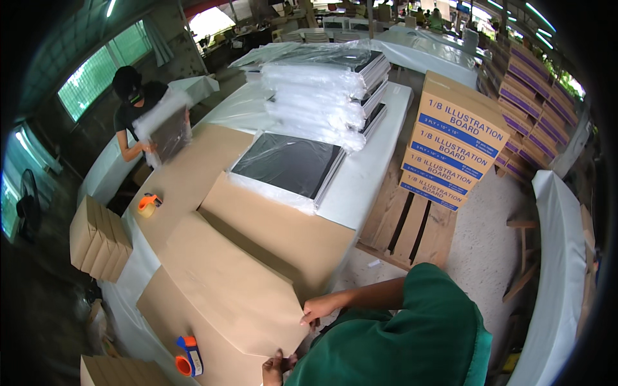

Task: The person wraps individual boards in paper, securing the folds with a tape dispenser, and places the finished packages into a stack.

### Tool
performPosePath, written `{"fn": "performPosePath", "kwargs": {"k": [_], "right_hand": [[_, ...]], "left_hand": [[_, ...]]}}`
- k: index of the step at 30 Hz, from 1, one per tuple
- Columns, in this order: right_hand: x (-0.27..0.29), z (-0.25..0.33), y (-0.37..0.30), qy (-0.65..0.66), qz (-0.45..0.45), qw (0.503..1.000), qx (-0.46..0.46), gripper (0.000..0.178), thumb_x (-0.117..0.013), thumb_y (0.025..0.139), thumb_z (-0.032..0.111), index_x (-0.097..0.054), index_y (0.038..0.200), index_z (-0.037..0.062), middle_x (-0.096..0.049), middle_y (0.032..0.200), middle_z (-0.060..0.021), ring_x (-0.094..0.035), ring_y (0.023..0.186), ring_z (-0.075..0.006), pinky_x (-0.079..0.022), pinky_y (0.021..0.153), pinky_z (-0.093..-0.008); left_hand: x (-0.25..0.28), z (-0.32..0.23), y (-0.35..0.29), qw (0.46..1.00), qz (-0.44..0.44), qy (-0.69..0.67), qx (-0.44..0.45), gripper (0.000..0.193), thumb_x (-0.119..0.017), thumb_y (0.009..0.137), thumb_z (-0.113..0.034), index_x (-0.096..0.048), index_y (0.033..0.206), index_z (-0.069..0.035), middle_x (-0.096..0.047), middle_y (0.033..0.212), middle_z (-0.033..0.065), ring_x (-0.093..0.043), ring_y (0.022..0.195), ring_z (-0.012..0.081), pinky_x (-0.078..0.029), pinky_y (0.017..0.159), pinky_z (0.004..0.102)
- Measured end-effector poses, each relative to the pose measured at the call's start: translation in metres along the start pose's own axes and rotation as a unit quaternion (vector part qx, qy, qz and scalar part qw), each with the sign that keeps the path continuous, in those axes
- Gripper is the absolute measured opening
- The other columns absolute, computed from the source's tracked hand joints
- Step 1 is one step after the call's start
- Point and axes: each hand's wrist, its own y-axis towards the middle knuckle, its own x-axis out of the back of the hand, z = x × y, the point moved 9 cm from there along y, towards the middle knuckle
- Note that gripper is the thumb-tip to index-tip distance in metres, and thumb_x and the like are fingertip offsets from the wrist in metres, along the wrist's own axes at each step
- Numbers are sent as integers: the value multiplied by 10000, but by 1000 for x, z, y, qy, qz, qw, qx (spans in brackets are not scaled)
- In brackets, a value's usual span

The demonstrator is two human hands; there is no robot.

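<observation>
A large sheet of brown kraft paper [232, 283] lies across the table, its near end narrowed by slanted folds or edges. At its near right corner my right hand [317, 310] pinches the edge between thumb and fingers. Lower down, close to my body, my left hand [277, 369] grips the same end, thumb on top; its other fingers are partly hidden. More brown paper [309, 241] lies beneath and beside the sheet. Just beyond is a stack of black boards [290, 164] in clear plastic. A blue and orange tape dispenser [189, 357] sits left of my left hand.
Taller plastic-wrapped stacks [315, 90] stand at the table's far end. Another tape dispenser [148, 205] lies on the left. Brown-wrapped packs [100, 238] stand beside the table. Cartons [454, 141] are piled on a wooden pallet [412, 225] at right. A co-worker [138, 109] holds a plastic-wrapped pack opposite.
</observation>
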Motion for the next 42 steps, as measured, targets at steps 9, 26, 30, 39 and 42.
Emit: {"fn": "performPosePath", "kwargs": {"k": [9, 26, 30, 39, 42], "right_hand": [[1, 19, 11, -97, 181, 978, -32, 433, -498, 902, 344, -653, 879, -61, -669, 848, -157, -640, 762, -194, -493, 682, -316], [-39, -22, -27, -92, -274, 954, 76, 297, -525, 844, 238, -624, 715, -11, -606, 668, -124, -555, 611, -183, -410, 558, -344], [-16, 8, -58, -108, -275, 955, 36, 267, -571, 818, 262, -650, 895, 20, -641, 772, -134, -609, 726, -217, -450, 654, -354], [63, 81, 39, -455, -369, 809, 51, 1082, -744, 496, 602, -279, 1383, 192, -85, 1474, -162, -87, 1333, -437, -303, 1015, -504], [62, 72, 40, -454, -335, 824, 58, 1097, -750, 479, 603, -276, 1384, 202, -116, 1469, -159, -109, 1331, -427, -277, 1039, -493]], "left_hand": [[82, -106, 42, 915, -267, 225, -202, 270, -555, 886, -198, -603, 1025, 29, -618, 993, 141, -595, 916, 224, -479, 760, 305], [27, -112, 77, 720, -287, 599, -201, 620, -358, 868, -579, -399, 1333, -170, -335, 1381, 194, -301, 1269, 348, -251, 985, 538], [30, -107, 79, 683, -306, 623, -226, 623, -365, 868, -578, -413, 1316, -148, -372, 1356, 184, -351, 1232, 344, -274, 968, 537], [57, -68, 103, 669, -292, 643, -231, 691, -422, 816, -615, -336, 1374, -216, -267, 1423, 178, -236, 1309, 352, -192, 1035, 520], [53, -68, 69, 658, -297, 658, -212, 700, -421, 806, -627, -372, 1355, -196, -284, 1415, 177, -265, 1293, 372, -202, 1026, 534]]}}
